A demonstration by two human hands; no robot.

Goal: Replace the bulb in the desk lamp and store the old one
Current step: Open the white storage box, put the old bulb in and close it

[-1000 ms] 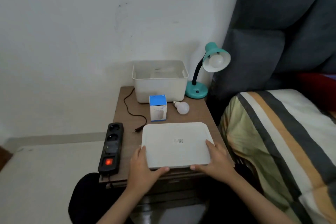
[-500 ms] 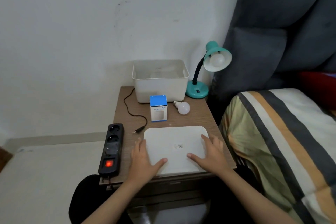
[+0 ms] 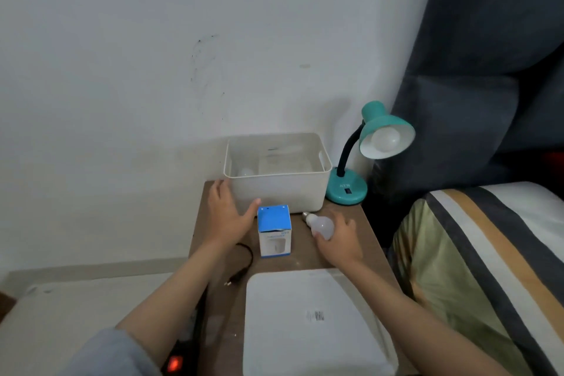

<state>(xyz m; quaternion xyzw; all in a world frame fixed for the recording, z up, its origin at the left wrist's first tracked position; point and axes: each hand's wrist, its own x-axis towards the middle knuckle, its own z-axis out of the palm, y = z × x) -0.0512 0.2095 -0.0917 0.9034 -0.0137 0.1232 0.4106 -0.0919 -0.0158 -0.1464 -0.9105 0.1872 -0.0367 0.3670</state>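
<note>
A teal desk lamp (image 3: 348, 189) stands at the back right of the brown nightstand (image 3: 360, 235), with a white bulb (image 3: 386, 139) in its shade. A loose white bulb (image 3: 320, 224) lies on the nightstand, and my right hand (image 3: 338, 238) curls around its round end. My left hand (image 3: 227, 214) is spread open against the front left of the white storage bin (image 3: 293, 192). A blue and white bulb box (image 3: 274, 230) stands between my hands. Inside the bin another bulb (image 3: 245, 173) shows faintly.
The bin's white lid (image 3: 311, 323) lies flat on the near part of the nightstand. A black cord with a plug (image 3: 241, 272) trails beside it, and a power strip with a lit red switch (image 3: 174, 363) sits at the left edge. A striped bed (image 3: 476, 253) is on the right.
Both hands let go of the white lid, now lying flat, and moved forward: the left to the bin, the right onto the loose bulb. The camera moved closer.
</note>
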